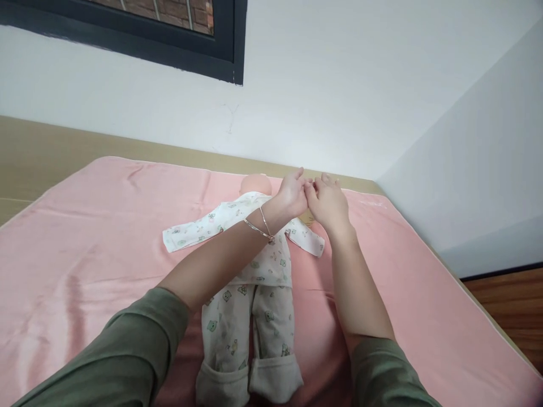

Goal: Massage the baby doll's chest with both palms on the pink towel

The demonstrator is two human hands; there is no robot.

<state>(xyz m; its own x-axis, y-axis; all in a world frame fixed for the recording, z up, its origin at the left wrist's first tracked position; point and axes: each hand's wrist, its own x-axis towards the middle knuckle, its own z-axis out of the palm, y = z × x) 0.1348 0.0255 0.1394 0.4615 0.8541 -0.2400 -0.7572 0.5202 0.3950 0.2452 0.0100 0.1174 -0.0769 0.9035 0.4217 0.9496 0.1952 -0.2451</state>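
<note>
My left hand (293,193) is palm up with its fingers stretched out, and a thin bracelet circles the wrist. My right hand (330,202) is back up beside it, its thumb and fingers loosely out and touching the left fingertips. I can make out nothing held in either. Below the hands lies a doll (255,184), its round head at the far end. Spread flat on it or over it is a white printed baby top (271,263), sleeves out to both sides. White printed pants (229,322) with turned-up cuffs lie below the top, partly under my left forearm.
A pink sheet (106,226) covers the wooden surface (55,141). Something yellowish (306,217) shows partly beneath my hands. White walls (339,85) rise behind and to the right, with a dark window frame (229,51) at upper left. Brown wood (504,299) stands at lower right.
</note>
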